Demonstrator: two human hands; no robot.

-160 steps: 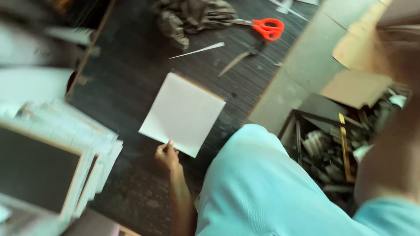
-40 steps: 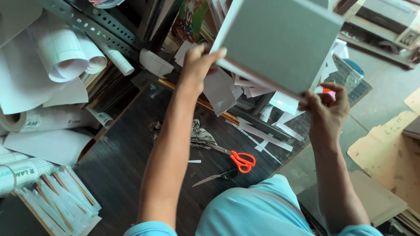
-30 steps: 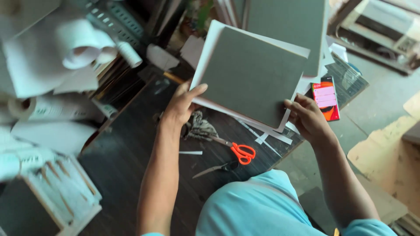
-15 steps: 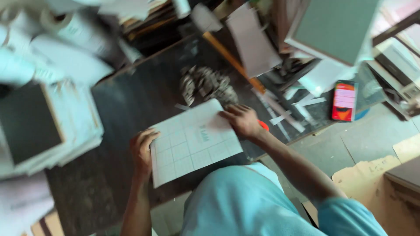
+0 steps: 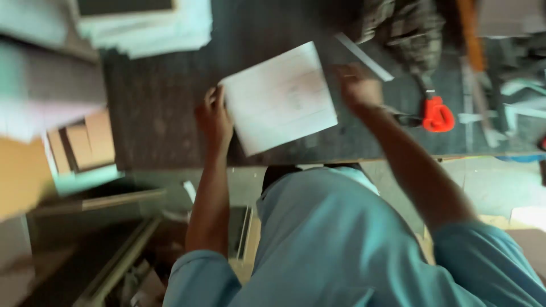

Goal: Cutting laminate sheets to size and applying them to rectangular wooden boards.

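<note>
A white square sheet (image 5: pixel 280 96) with a faint ruled grid lies flat on the dark worktable (image 5: pixel 153 119). My left hand (image 5: pixel 214 119) rests at the sheet's left edge, fingers touching it. My right hand (image 5: pixel 359 90) is at the sheet's right edge, blurred by motion, with nothing clearly in its grasp. Red-handled scissors (image 5: pixel 437 113) lie on the table just right of my right hand.
A crumpled dark cloth (image 5: pixel 406 28) sits at the table's far side, with a thin white strip (image 5: pixel 364 55) beside it. A stack of white sheets (image 5: pixel 151 28) lies at top left. Cardboard pieces (image 5: pixel 85 139) and clutter fill the floor at left.
The grey board I held up has gone from my hands. The gridded white sheet now lies on the table, and both hands have come down to its edges.
</note>
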